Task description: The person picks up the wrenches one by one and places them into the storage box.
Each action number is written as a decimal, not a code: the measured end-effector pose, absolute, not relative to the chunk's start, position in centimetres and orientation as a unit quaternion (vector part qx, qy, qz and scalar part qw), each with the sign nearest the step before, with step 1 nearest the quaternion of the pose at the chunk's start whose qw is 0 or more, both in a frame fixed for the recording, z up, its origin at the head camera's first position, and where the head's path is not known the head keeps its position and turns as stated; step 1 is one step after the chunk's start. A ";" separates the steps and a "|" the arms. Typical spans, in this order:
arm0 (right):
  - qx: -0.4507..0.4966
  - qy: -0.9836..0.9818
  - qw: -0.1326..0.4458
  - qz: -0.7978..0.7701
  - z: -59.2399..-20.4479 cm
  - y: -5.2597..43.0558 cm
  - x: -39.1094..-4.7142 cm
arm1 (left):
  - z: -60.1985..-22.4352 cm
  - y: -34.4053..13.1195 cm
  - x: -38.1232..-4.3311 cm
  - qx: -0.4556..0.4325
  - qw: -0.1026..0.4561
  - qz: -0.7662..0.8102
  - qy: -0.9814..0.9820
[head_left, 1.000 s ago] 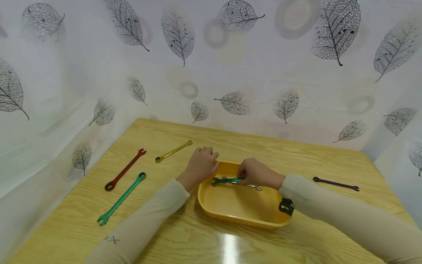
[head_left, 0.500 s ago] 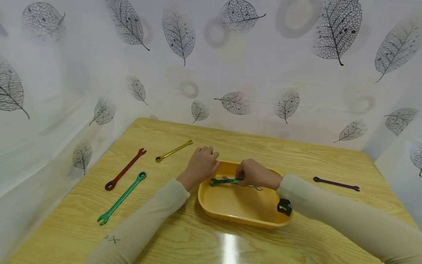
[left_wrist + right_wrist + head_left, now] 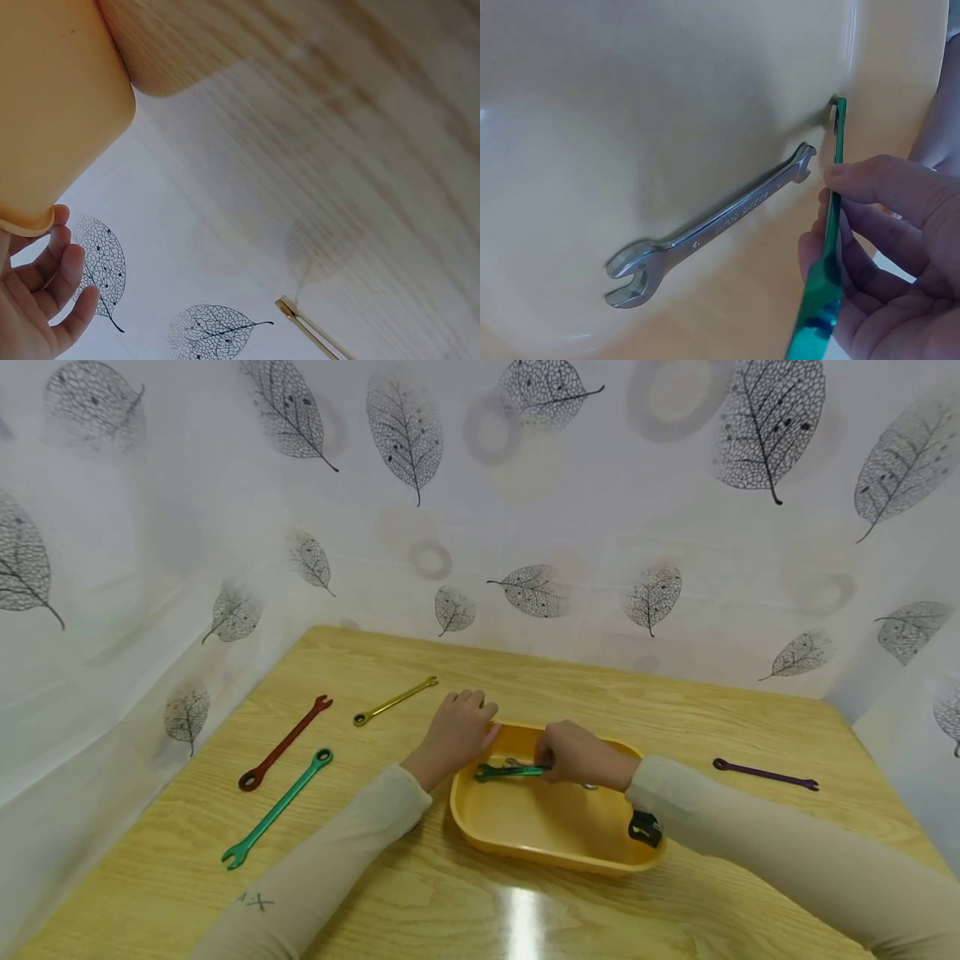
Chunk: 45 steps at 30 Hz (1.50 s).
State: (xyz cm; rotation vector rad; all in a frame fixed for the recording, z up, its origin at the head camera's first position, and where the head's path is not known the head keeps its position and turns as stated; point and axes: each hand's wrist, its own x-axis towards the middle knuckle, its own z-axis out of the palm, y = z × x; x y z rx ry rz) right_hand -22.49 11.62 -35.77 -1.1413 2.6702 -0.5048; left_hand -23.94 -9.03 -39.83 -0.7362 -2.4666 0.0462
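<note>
Green metal, slim and glossy, marks the work in hand: a double-ended wrench [image 3: 830,232] is pinched between the thumb and fingers of the right hand [image 3: 579,753], inside a yellow-orange plastic tray [image 3: 547,831]. We see the right grip closed about the shaft, with no slack showing. The left hand [image 3: 459,727] grips the tray's far left corner, its fingers curled at the rim, with nothing else in its hold that we can make out. Near the green wrench, a chrome-silver open-ended wrench [image 3: 727,215] lies flat on the tray's floor. We cannot tell whether the green one touches the plastic.

By our count, one wrench rests in the tray, a second is held there, and four lie on the pale wood-grain desk [image 3: 360,893]: a red ring-and-open-end wrench [image 3: 288,740], a long jade-green wrench [image 3: 279,807] and a gold-coloured wrench [image 3: 397,700] left of the tray, and a slender purple wrench [image 3: 767,774] to its right. We judge the handling to be partway along: the held wrench is not yet released, and neither hand touches the four outside. Whether it is headed in or out, we cannot say.
</note>
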 end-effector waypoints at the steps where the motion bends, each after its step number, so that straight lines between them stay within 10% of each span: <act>1: -0.385 0.902 0.097 -0.170 -35.8 11.6 -22.5 | -39.8 -9.0 -23.9 -0.275 0.279 0.017 -0.920; 45: -0.374 0.907 0.130 -0.142 -38.1 11.9 -22.8 | -39.8 -8.9 -24.1 -0.267 0.258 0.008 -0.928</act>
